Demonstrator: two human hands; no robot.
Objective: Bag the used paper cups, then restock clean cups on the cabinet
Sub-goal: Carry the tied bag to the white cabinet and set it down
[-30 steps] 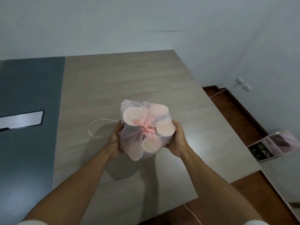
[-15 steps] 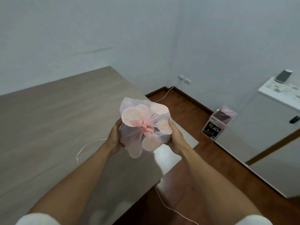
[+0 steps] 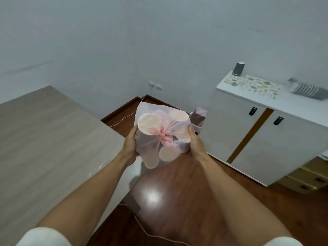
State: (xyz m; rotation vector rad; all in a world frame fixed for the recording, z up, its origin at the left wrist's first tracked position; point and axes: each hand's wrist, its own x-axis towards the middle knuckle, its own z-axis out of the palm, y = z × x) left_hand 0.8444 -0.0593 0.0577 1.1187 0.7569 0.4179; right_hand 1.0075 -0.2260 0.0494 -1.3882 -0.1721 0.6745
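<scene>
A tied translucent pink bag (image 3: 159,139) full of white paper cups hangs in the air between my hands, its knot facing me. My left hand (image 3: 130,142) grips its left side and my right hand (image 3: 194,141) grips its right side. To the right stands a white cabinet (image 3: 248,125). On its top an upside-down grey cup (image 3: 238,68) stands at the far corner, and a sleeve of stacked grey cups (image 3: 308,89) lies on its side, blurred.
A wood-grain table (image 3: 44,139) fills the left, its corner under my left forearm. A small bin with a pink liner (image 3: 199,116) sits on the brown floor behind the bag. A thin white cord (image 3: 152,235) trails across the floor. Drawers (image 3: 307,180) stand far right.
I have turned right and lifted the bag away from the table; it now hangs over the floor. The cabinet with its grey cups has come fully into view.
</scene>
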